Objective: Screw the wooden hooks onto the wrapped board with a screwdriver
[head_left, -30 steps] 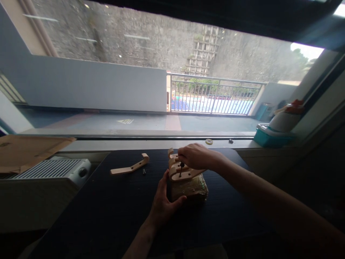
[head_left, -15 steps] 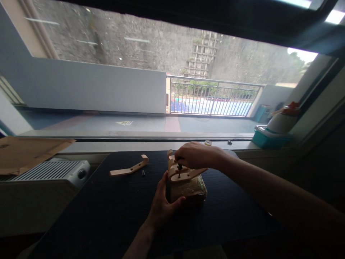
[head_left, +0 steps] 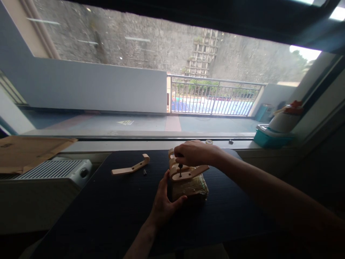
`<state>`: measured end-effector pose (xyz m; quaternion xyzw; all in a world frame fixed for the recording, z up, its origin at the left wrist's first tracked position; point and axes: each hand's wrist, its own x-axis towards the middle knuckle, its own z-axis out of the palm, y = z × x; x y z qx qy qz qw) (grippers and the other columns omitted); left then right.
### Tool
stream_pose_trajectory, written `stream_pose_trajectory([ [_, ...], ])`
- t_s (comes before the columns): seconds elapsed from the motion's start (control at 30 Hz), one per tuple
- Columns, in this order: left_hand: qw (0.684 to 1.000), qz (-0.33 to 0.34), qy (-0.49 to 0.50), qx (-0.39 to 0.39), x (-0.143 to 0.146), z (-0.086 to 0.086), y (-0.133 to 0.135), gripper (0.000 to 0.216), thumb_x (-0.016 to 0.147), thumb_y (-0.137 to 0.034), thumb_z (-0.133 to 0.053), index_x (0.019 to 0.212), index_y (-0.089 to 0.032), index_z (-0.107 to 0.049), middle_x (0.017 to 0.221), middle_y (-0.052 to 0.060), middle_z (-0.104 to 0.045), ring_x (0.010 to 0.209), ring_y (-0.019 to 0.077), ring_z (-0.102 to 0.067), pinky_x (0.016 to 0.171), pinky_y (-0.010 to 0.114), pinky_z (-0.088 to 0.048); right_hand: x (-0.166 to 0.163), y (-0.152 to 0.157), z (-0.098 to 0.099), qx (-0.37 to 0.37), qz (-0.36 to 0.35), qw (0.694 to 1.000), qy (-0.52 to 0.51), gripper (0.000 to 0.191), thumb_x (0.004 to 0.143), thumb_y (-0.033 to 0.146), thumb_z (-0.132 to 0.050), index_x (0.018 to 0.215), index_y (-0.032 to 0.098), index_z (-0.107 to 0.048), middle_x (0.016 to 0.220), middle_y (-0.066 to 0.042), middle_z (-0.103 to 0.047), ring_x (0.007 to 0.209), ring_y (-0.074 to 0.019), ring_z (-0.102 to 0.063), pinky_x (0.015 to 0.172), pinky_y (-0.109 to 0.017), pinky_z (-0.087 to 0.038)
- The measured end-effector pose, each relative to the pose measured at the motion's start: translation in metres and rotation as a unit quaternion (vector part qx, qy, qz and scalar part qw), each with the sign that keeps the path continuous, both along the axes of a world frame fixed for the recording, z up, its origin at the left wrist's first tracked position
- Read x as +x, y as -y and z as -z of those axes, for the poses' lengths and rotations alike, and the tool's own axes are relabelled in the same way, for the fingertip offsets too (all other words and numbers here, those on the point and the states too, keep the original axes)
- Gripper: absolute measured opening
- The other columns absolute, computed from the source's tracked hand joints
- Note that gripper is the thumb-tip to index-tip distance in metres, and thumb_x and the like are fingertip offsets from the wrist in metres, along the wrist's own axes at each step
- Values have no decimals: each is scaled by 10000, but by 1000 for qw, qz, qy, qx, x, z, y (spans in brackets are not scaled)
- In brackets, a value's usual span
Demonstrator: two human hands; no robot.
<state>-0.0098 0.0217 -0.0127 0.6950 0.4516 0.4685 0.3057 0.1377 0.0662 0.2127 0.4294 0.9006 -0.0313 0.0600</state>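
Observation:
A wooden block (head_left: 190,189) wrapped in clear film stands on the dark table (head_left: 113,208). Curved wooden hook pieces (head_left: 185,173) lie on top of it. My left hand (head_left: 163,203) grips the block's near left side, thumb against its front. My right hand (head_left: 192,153) is closed above the hooks, pinching a small dark tool or screw (head_left: 180,168) that stands upright in the front hook piece. A loose wooden hook (head_left: 131,166) lies on the table to the left, with a small dark screw (head_left: 145,172) beside it.
A white radiator (head_left: 51,172) with cardboard (head_left: 29,149) on it sits at the left. On the window sill are a teal box with a white object (head_left: 275,131) at the right, and two small round items (head_left: 208,141) behind my right hand.
My right hand has shifted slightly left and up over the hooks while staying pinched on the dark tool. My left hand keeps its hold on the block.

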Motion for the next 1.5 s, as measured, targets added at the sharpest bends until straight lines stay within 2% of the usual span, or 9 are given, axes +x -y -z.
stream_pose_trajectory([
  [0.13,1000,2,-3,4,0,-1,0,959,693,-371,-722,1437,-293,-123,1466,101,-286,1340,304,-303,1083,490,-296,1,0,-5,-27,-24,999,-1,198,857,224,-470,877,162,-657,830,-37,-662,635,-105,-501,539,-231,-299],
  [0.23,1000,1,-3,3,1,-1,1,960,692,-366,-724,1438,-297,-122,1464,100,-286,1346,304,-293,1088,496,-285,5,-3,3,-19,-27,999,-36,222,880,238,-447,904,154,-651,839,-45,-662,656,-108,-512,546,-225,-304],
  [0.47,1000,-2,11,-5,1,-2,1,955,681,-358,-729,1436,-293,-147,1459,93,-300,1348,296,-292,1096,498,-269,9,-5,24,35,60,997,-39,353,938,334,-338,934,123,-620,805,-94,-653,662,-145,-554,547,-245,-306],
  [0.63,1000,-6,7,-3,1,-4,2,953,679,-364,-728,1437,-288,-155,1451,95,-317,1336,308,-314,1084,497,-293,8,-3,11,25,45,998,-24,312,904,379,-426,943,161,-646,813,-66,-666,651,-139,-564,521,-240,-297],
  [0.77,1000,-4,1,-2,1,-2,1,959,686,-368,-726,1438,-298,-135,1458,92,-304,1333,297,-320,1082,485,-301,10,-2,1,10,-9,999,-30,212,875,275,-472,938,205,-661,827,-22,-677,666,-117,-546,542,-232,-300],
  [0.93,1000,-5,5,-8,1,-3,2,953,680,-360,-728,1435,-302,-149,1453,92,-311,1314,305,-350,1075,490,-308,14,-4,8,3,-24,998,-66,233,889,251,-449,939,171,-662,844,-45,-672,671,-111,-532,541,-221,-302],
  [1.13,1000,-1,19,-14,2,-5,2,956,665,-357,-738,1432,-290,-170,1430,100,-339,1318,306,-342,1079,498,-296,14,-4,19,27,39,998,-37,310,924,295,-384,886,131,-644,795,-78,-654,651,-129,-539,536,-241,-294],
  [1.33,1000,-1,-6,2,1,-3,1,951,698,-382,-714,1437,-291,-124,1448,97,-308,1331,302,-319,1077,480,-308,15,-4,6,0,35,999,-22,281,878,351,-463,934,163,-663,788,-46,-668,591,-115,-517,503,-235,-292],
  [1.5,1000,7,-6,-12,1,-5,2,960,699,-391,-715,1438,-291,-111,1446,105,-302,1314,300,-345,1064,485,-325,13,-6,0,-29,-18,999,-29,233,850,232,-490,996,186,-665,858,-36,-679,671,-114,-540,552,-224,-327],
])
